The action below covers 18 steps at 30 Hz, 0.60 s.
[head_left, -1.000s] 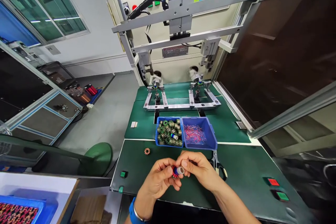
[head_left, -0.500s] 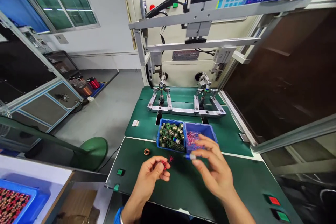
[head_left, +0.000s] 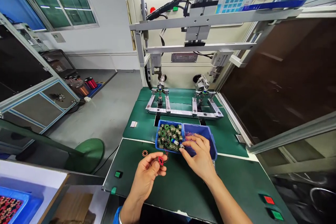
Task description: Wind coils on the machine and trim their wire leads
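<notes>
Red-wound coil (head_left: pixel 160 161) sits pinched in my left hand (head_left: pixel 147 176) above the green mat (head_left: pixel 183 189). My right hand (head_left: pixel 200 157) grips a small sleeve (head_left: pixel 181 145) at the blue bin (head_left: pixel 213 147); keep both steady, wire leads untangled.

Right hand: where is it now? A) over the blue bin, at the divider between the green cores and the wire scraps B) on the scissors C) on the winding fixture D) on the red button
A: the right hand reaches over the blue bin, fingertips holding a small cylinder at the edge of the green cores.
</notes>
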Each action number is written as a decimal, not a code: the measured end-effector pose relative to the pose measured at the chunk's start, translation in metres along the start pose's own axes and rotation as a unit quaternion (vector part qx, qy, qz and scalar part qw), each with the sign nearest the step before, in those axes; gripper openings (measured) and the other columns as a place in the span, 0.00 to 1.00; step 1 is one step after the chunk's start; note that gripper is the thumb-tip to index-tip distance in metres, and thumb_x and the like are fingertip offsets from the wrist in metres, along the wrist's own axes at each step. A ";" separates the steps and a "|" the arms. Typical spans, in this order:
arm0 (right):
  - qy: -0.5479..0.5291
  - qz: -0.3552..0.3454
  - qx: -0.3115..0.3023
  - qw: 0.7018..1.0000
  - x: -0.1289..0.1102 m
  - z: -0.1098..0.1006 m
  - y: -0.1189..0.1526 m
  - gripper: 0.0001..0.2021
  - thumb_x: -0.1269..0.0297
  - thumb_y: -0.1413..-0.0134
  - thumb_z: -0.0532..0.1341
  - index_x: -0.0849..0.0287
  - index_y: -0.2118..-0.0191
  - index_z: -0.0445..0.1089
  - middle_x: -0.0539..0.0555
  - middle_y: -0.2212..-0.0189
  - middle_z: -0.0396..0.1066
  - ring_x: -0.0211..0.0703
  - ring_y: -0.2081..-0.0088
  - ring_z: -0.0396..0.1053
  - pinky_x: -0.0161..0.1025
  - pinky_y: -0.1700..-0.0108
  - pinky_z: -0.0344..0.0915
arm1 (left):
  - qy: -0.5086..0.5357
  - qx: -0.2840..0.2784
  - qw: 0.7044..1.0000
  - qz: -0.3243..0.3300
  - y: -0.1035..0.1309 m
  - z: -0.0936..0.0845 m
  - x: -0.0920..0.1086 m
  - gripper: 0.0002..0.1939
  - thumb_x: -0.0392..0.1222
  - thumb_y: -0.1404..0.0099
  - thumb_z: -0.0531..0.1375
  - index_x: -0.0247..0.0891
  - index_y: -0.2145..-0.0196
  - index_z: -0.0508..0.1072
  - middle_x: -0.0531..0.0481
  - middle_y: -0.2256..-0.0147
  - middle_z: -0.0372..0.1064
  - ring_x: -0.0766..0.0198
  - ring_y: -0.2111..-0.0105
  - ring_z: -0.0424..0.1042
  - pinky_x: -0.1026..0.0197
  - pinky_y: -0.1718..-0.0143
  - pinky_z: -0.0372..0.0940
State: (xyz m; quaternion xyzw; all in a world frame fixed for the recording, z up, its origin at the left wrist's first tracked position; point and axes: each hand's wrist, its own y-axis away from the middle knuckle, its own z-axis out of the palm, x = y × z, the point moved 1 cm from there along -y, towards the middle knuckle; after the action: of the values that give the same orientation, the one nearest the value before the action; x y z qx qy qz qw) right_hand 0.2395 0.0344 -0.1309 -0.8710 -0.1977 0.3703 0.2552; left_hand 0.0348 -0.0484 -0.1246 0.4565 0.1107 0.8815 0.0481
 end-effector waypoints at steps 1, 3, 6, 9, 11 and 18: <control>-0.007 0.002 0.003 1.000 -0.002 -0.003 0.000 0.05 0.60 0.47 0.64 0.53 0.64 0.73 0.56 0.60 0.72 0.59 0.48 0.60 0.61 0.47 0.58 | 0.004 0.000 1.000 -0.006 0.000 0.002 0.000 0.22 0.50 0.45 0.70 0.34 0.57 0.77 0.37 0.57 0.73 0.63 0.68 0.74 0.64 0.67 0.70; -0.037 0.006 0.013 0.999 -0.008 -0.011 0.002 0.06 0.61 0.47 0.64 0.53 0.63 0.73 0.57 0.59 0.71 0.58 0.48 0.60 0.60 0.46 0.59 | 0.017 -0.003 1.000 -0.019 0.001 0.008 0.001 0.22 0.51 0.43 0.69 0.33 0.57 0.77 0.37 0.56 0.73 0.61 0.66 0.75 0.63 0.64 0.71; -0.150 0.024 -0.026 0.988 -0.026 -0.020 0.013 0.07 0.61 0.45 0.64 0.52 0.59 0.74 0.57 0.55 0.70 0.56 0.47 0.61 0.58 0.46 0.60 | 0.042 -0.024 0.998 -0.029 0.003 0.022 -0.001 0.19 0.47 0.43 0.70 0.34 0.57 0.76 0.42 0.58 0.73 0.59 0.63 0.76 0.62 0.61 0.72; -0.303 0.052 -0.091 0.947 -0.047 -0.022 0.024 0.14 0.55 0.43 0.63 0.49 0.51 0.73 0.58 0.50 0.69 0.55 0.47 0.64 0.56 0.47 0.64 | 0.062 -0.080 0.994 -0.029 0.006 0.037 -0.007 0.16 0.42 0.43 0.70 0.36 0.59 0.74 0.47 0.62 0.71 0.61 0.62 0.75 0.63 0.61 0.71; -0.346 0.077 -0.071 0.932 -0.058 -0.024 0.027 0.12 0.55 0.41 0.62 0.49 0.54 0.75 0.58 0.52 0.70 0.54 0.49 0.66 0.55 0.48 0.66 | 0.074 -0.105 0.991 -0.037 0.008 0.044 -0.012 0.14 0.40 0.43 0.70 0.36 0.61 0.72 0.49 0.63 0.69 0.65 0.64 0.73 0.63 0.60 0.71; -0.318 0.126 0.050 0.938 -0.061 -0.043 0.015 0.07 0.58 0.44 0.65 0.51 0.70 0.78 0.57 0.63 0.74 0.54 0.53 0.69 0.55 0.52 0.69 | 0.082 -0.143 0.983 -0.081 0.012 0.051 -0.018 0.13 0.39 0.41 0.68 0.35 0.60 0.70 0.49 0.64 0.69 0.61 0.63 0.75 0.62 0.61 0.73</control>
State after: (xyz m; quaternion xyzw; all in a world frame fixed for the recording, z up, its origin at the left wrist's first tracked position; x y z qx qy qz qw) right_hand 0.2345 -0.0226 -0.0809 -0.7120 -0.1381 0.6663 0.1735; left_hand 0.0872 -0.0554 -0.1072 0.3604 0.0233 0.9160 0.1748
